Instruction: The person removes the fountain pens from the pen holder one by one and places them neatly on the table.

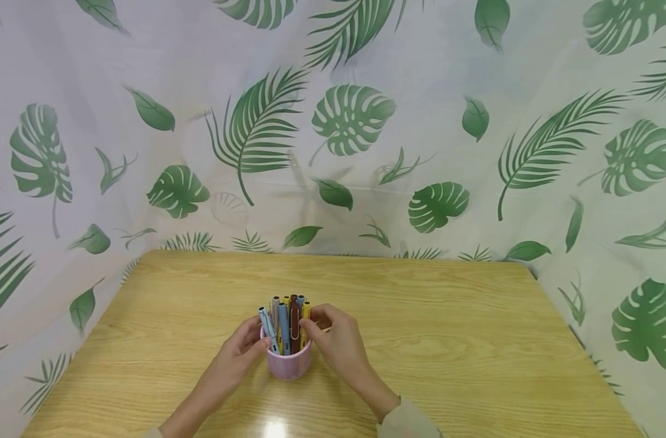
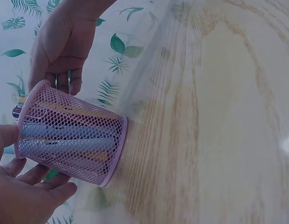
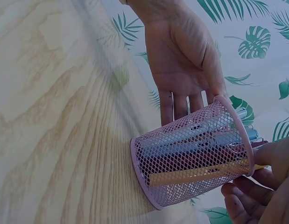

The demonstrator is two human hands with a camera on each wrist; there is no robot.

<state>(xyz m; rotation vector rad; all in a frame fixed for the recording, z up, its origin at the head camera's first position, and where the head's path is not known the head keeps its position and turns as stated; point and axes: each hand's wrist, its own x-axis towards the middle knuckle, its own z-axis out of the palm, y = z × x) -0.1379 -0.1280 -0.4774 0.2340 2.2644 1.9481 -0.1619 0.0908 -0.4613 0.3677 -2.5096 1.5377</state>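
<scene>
A pink mesh pen holder [image 1: 289, 367] stands upright on the table, packed with several capped pens. Light blue, blue, dark red and yellow ones show, their clips facing the head camera. My left hand [image 1: 238, 354] holds the holder from the left, thumb at the front of the rim and fingers round the side. On the right, my right hand [image 1: 340, 340] pinches a yellow pen [image 1: 306, 311] between thumb and forefinger, right at the rim. In the right wrist view that yellow pen [image 3: 181, 176] shows through the mesh, still mostly inside the holder.
The wooden table [image 1: 447, 340] stretches out on both sides of the holder. Behind it hangs a white cloth [image 1: 278, 219] printed with green leaves, reaching down to the table's back edge.
</scene>
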